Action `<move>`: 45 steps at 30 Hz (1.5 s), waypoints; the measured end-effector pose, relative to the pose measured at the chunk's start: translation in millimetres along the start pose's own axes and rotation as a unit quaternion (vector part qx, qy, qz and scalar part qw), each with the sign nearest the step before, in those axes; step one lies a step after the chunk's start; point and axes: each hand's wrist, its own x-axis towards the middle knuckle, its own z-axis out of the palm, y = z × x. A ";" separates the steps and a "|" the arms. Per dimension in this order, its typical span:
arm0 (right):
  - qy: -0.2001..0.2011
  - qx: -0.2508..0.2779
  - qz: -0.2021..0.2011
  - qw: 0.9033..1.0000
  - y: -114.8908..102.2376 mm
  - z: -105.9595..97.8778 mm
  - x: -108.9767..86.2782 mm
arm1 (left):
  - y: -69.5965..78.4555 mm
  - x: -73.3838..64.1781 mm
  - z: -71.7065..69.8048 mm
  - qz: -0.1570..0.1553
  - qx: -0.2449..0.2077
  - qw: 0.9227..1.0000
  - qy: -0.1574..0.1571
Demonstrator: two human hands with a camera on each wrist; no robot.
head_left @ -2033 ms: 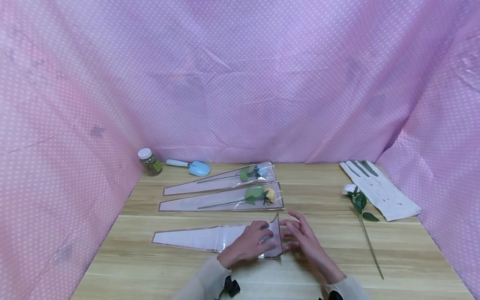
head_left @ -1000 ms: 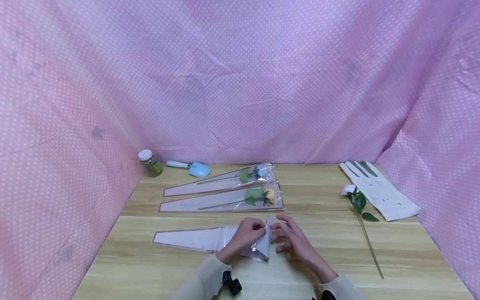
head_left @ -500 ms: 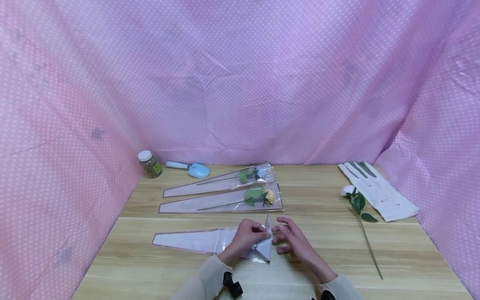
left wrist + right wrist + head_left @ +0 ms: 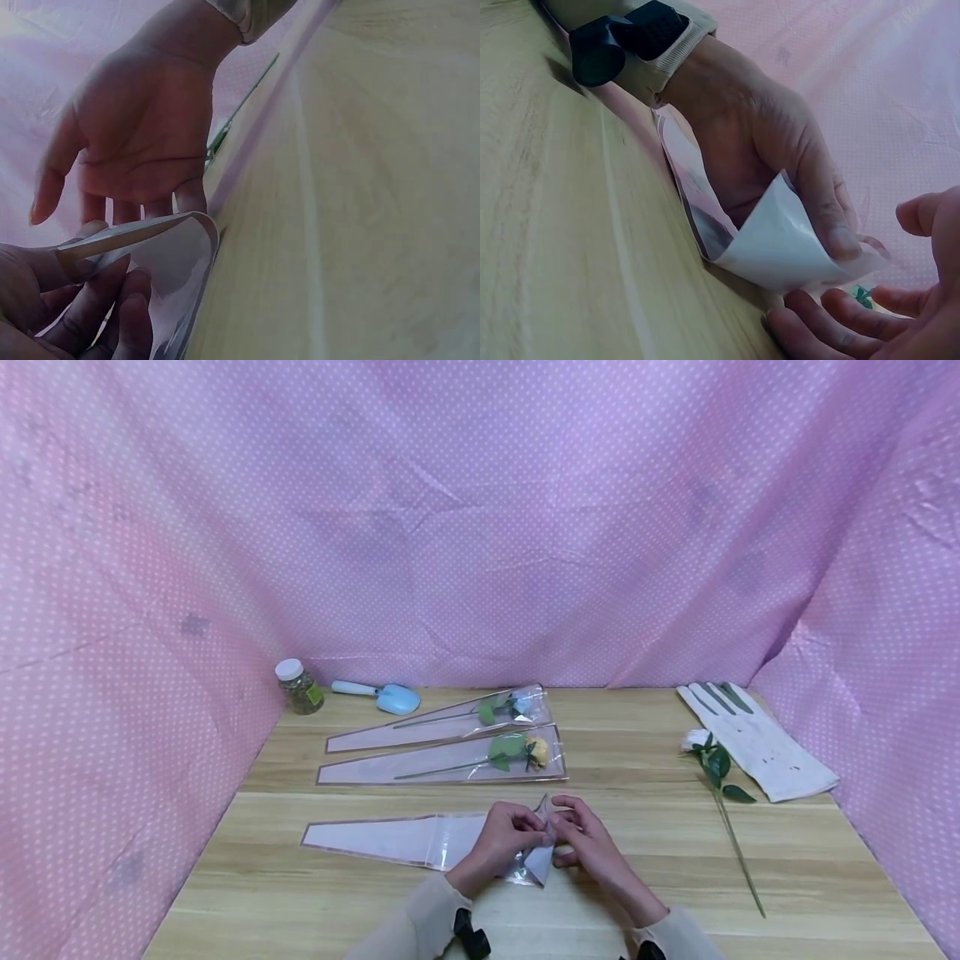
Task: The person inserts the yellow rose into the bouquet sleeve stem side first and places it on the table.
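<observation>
My left hand (image 4: 506, 839) pinches the wide end of a flat, tapered flower sleeve (image 4: 367, 841), white with a brown border. In the left wrist view the thumb and fingers (image 4: 131, 307) hold its edge, which curves up off the table. The right wrist view shows my left thumb pressing the white sheet (image 4: 780, 240) where it folds up. Close against that raised end is my right hand (image 4: 592, 847), its thumb apart from the fingers. Fingertips of the right hand (image 4: 146, 142) go out of sight behind the sleeve in the left wrist view.
Behind lie two filled sleeves, one with a yellow rose (image 4: 537, 753), one with a pale blue rose (image 4: 522, 704). A jar (image 4: 302, 690) and blue trowel (image 4: 397, 698) stand back left. A white rose (image 4: 718, 763) and white glove (image 4: 765, 747) lie right, near the pink cloth (image 4: 480, 527).
My left hand went from spread over the sleeve's wide end to pinching its edge, which folded up and leftward. Lately both hands shifted closer together, the right one coming up to the edge.
</observation>
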 end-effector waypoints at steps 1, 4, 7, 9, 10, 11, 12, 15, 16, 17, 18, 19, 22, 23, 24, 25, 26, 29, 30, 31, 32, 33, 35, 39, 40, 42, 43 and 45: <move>0.006 0.000 0.000 1.000 0.1 1.0 0.3 | -0.2 0.3 0.8 -0.001 0.000 1.000 0.000; 0.024 -0.003 0.000 1.000 0.4 4.1 1.1 | 0.1 1.0 2.7 -0.003 0.002 1.000 0.001; 0.041 -0.006 0.004 0.999 0.9 6.5 2.2 | 0.5 0.8 4.3 -0.005 0.006 1.000 0.007; 0.053 -0.009 0.007 0.999 1.5 7.5 2.8 | 0.1 1.0 5.2 -0.010 0.009 1.000 0.013; 0.060 -0.010 0.010 0.998 2.0 7.7 3.1 | -0.1 1.0 5.5 -0.013 0.009 1.000 0.015; 0.066 -0.010 0.013 0.998 2.5 7.9 3.3 | -0.5 1.1 5.9 -0.016 0.010 1.000 0.017; 0.070 -0.010 0.014 0.997 3.1 7.8 3.7 | -0.8 1.3 6.1 -0.018 0.012 1.000 0.018; 0.085 -0.006 0.017 0.996 4.5 7.1 4.5 | -1.3 1.7 6.6 -0.020 0.013 0.999 0.022; 0.088 -0.004 0.018 0.996 5.1 6.9 5.2 | -1.1 1.5 6.6 -0.020 0.013 0.999 0.023; 0.090 -0.002 0.017 0.996 5.4 6.6 5.5 | -1.0 1.2 6.6 -0.020 0.012 0.999 0.023; 0.092 0.000 0.019 0.996 5.7 6.3 6.1 | -0.7 1.0 6.5 -0.019 0.012 0.999 0.024; 0.095 0.001 0.020 0.995 5.9 6.0 6.5 | -0.5 0.8 6.5 -0.020 0.011 0.999 0.026; 0.098 0.006 0.022 0.995 6.8 4.2 7.1 | -0.5 1.0 6.8 -0.017 0.011 0.999 0.028; 0.098 0.008 0.021 0.995 6.8 3.4 6.9 | -0.5 1.1 6.8 -0.017 0.011 0.999 0.028; 0.098 0.007 0.022 0.995 6.9 2.4 6.9 | -0.7 1.4 6.8 -0.017 0.012 0.999 0.029; 0.099 0.007 0.022 0.995 6.8 1.5 6.8 | -1.0 1.5 6.8 -0.016 0.011 0.999 0.030; 0.098 0.007 0.022 0.995 6.9 0.5 6.8 | -1.5 1.7 6.8 -0.016 0.007 0.999 0.030; 0.098 0.003 0.025 0.995 6.8 -2.6 7.2 | -2.8 1.6 6.2 -0.024 -0.010 0.999 0.030; 0.098 0.000 0.027 0.995 6.7 -3.7 7.2 | -3.6 1.7 6.0 -0.025 -0.016 0.999 0.031; 0.098 0.000 0.029 0.995 6.8 -4.7 7.4 | -4.3 1.7 5.7 -0.029 -0.022 0.999 0.032; 0.097 -0.002 0.030 0.995 7.1 -6.0 7.5 | -4.8 1.7 5.3 -0.032 -0.028 0.999 0.033; 0.097 -0.003 0.031 0.995 7.2 -7.1 7.6 | -5.0 1.6 4.8 -0.035 -0.030 0.998 0.035; 0.095 -0.004 0.034 0.995 7.5 -9.4 8.0 | -5.3 1.6 4.0 -0.043 -0.040 0.998 0.038; 0.094 -0.001 0.037 0.995 7.6 -13.7 8.9 | -4.7 1.4 3.0 -0.053 -0.065 0.995 0.044; 0.092 0.000 0.036 0.995 7.2 -14.8 8.8 | -4.7 1.5 3.0 -0.055 -0.073 0.995 0.045; 0.085 0.001 0.035 0.996 6.3 -17.1 8.3 | -4.6 1.5 3.0 -0.057 -0.084 0.994 0.044; 0.079 0.000 0.034 0.996 5.9 -18.3 7.9 | -4.6 1.5 3.1 -0.059 -0.089 0.993 0.044; 0.067 0.001 0.031 0.997 5.2 -20.6 7.1 | -5.1 1.7 3.3 -0.061 -0.097 0.992 0.043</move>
